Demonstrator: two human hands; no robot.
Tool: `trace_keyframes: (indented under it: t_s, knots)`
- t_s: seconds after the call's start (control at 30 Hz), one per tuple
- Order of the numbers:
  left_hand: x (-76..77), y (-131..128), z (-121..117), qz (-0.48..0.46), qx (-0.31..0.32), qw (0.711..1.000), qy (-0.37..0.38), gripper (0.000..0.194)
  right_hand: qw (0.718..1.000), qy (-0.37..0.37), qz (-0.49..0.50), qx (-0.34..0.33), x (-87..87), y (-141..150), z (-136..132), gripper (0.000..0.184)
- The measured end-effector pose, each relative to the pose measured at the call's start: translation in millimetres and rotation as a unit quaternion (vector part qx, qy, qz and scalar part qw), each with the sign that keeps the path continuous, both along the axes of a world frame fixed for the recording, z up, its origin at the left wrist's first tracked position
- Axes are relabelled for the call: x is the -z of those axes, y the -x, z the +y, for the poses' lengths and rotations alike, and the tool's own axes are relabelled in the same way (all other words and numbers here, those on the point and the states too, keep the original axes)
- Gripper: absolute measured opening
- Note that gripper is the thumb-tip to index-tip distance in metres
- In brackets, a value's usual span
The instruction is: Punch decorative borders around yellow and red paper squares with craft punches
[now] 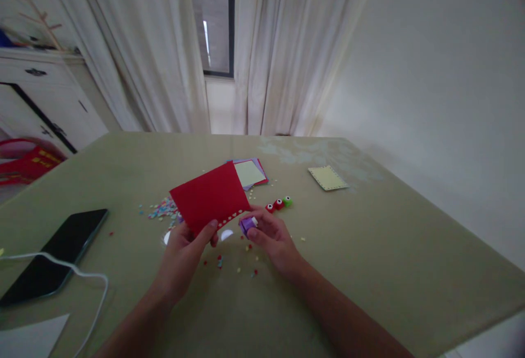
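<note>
A red card (211, 194) is tilted up over the table, pinched at its lower edge between the thumb and fingers of my left hand (191, 246). Small holes run in a row along the card's lower right edge. My right hand (273, 238) is closed around a small purple paper punch (248, 226) with a white button. The punch is just beside the card's lower right corner; I cannot tell if they touch. Punched-out paper bits (239, 269) are scattered below both hands, and a pile of pastel bits (164, 208) is partly hidden behind the card.
Farther back lie stacked coloured cards (251, 174) and a pale yellow card (328, 177) with punched edges. Two red and one green small pieces with white tops (279, 204) sit beyond my right hand. At left are a dark tablet (61, 254), a white cable (88, 275) and white paper (33, 339).
</note>
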State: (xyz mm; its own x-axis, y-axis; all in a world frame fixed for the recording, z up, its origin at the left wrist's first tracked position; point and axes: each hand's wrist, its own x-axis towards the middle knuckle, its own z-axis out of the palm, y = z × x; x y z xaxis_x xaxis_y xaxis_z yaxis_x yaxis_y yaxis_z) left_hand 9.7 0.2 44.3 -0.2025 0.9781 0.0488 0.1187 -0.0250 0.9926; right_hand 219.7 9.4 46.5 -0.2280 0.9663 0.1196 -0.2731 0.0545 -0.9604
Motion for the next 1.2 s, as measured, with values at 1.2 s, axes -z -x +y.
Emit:
trace_keyframes:
  t_s: [1.2]
  knots:
    - [-1.7, -23, -1, -0.312, -0.070, 0.945, 0.063, 0.045, 0.978, 0.168, 0.122, 0.027, 4.4, 17, -6, 0.051]
